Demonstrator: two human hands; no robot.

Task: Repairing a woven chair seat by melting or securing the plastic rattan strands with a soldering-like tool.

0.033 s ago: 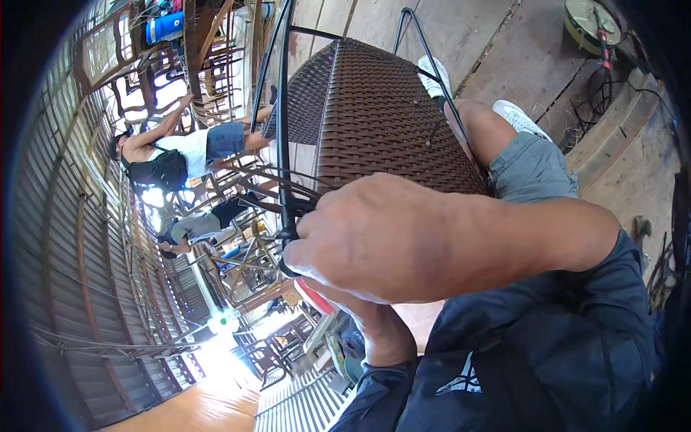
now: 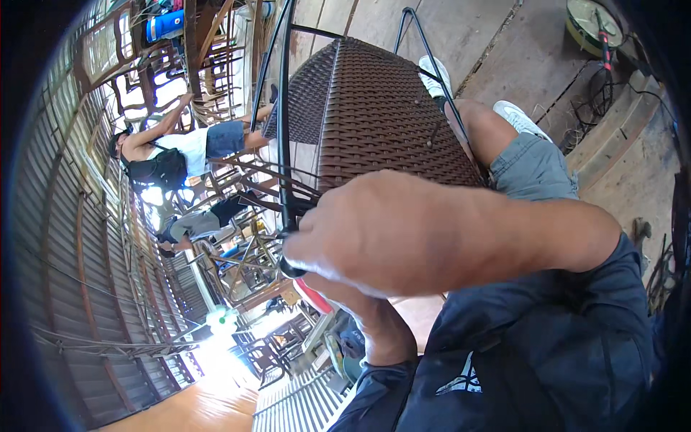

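A chair-like piece with a dark brown woven panel and a black metal tube frame stands in front of me. My right hand is closed against the frame tube, its back toward the view, and hides whatever its fingers hold. Several thin dark strips stick out leftward from the tube beside those fingers. Beneath the right hand, my left hand is mostly covered; its wrist and forearm show, but its fingers do not.
Wooden planks make up the floor. A round tub with a red-handled tool is at the far right, near tangled cord. One person in a white top and another person are at left among stacked furniture frames.
My right hand has shifted up very slightly at the tube. The chair keeps its place.
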